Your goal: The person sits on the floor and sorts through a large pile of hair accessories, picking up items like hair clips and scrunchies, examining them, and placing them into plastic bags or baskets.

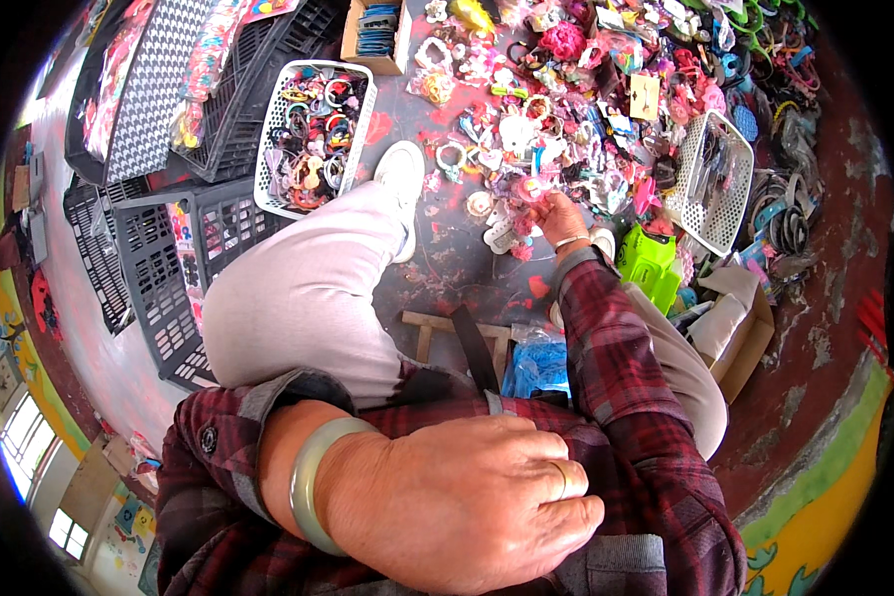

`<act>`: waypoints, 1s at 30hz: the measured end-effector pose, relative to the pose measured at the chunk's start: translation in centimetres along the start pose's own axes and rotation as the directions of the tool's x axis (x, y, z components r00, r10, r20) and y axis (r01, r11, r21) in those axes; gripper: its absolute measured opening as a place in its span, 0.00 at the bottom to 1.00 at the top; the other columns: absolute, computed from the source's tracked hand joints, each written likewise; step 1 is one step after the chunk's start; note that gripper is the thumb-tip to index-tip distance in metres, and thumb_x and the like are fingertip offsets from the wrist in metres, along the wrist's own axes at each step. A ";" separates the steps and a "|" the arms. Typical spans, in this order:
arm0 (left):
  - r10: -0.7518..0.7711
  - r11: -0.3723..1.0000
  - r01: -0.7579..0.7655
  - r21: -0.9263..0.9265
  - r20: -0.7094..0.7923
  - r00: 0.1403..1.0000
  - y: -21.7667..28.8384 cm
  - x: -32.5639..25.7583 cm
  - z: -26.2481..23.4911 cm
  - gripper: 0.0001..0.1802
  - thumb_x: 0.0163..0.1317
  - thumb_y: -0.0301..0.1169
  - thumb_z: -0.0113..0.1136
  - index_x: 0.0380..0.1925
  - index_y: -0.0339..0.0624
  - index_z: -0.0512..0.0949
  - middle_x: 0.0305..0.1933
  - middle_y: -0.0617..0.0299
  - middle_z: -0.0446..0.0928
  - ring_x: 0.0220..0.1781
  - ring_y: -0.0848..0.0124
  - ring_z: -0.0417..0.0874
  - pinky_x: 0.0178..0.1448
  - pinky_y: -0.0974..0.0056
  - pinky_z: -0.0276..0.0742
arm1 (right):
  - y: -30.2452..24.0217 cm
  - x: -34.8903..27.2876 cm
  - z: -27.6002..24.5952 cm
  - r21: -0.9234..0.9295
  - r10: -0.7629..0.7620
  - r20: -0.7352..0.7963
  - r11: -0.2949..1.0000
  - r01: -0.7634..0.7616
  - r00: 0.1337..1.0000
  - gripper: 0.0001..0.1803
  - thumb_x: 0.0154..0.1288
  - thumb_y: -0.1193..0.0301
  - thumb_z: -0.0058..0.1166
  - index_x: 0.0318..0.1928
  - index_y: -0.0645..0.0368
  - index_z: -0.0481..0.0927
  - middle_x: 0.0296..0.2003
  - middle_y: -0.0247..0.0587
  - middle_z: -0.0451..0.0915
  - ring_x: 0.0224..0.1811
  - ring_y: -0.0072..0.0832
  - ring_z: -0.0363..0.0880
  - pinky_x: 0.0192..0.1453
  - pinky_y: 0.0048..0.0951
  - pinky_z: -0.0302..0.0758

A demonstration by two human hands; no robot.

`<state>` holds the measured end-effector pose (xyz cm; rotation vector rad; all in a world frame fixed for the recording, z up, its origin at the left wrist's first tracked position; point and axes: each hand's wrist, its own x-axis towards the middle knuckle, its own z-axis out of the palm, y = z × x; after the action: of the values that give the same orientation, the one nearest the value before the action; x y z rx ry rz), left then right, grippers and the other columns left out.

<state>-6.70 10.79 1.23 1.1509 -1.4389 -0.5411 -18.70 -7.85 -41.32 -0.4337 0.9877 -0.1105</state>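
Note:
My left hand [457, 502] is close to me over my lap, its back turned up, with a pale green bangle [313, 487] at the wrist. Its fingers curl under, so anything inside them is hidden. My right hand [560, 221] reaches down to the near edge of a heap of hair accessories [556, 129] on the floor. Its fingers are closed on a pink frilly hair accessory [529, 189], partly covered by the fingertips. Beside it lie a cream rosette [479, 204] and a white hair tie [451, 157].
A white basket of hair ties [259, 189] stands left of my shoe [399, 174]. Dark plastic crates [154, 268] are farther left. Another white basket [710, 223], a bright green plastic piece [650, 266] and a cardboard box [750, 348] are at the right. A blue plastic-wrapped bundle [538, 366] lies between my legs.

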 end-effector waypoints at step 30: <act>0.011 1.000 -0.011 0.004 0.000 1.000 0.0 0.1 -0.1 0.09 0.46 0.28 0.59 0.27 0.34 0.77 0.34 0.57 0.76 0.37 0.64 0.76 0.42 0.61 0.74 | -2.0 -1.6 4.6 0.053 0.235 0.482 0.954 -0.296 0.844 0.21 0.67 0.57 0.41 0.49 0.63 0.69 0.51 0.53 0.72 0.53 0.42 0.73 0.42 0.29 0.78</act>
<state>-6.58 10.68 1.29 1.1461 -1.4457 -0.5305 -15.61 -7.77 -37.07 -0.1863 0.5438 0.1804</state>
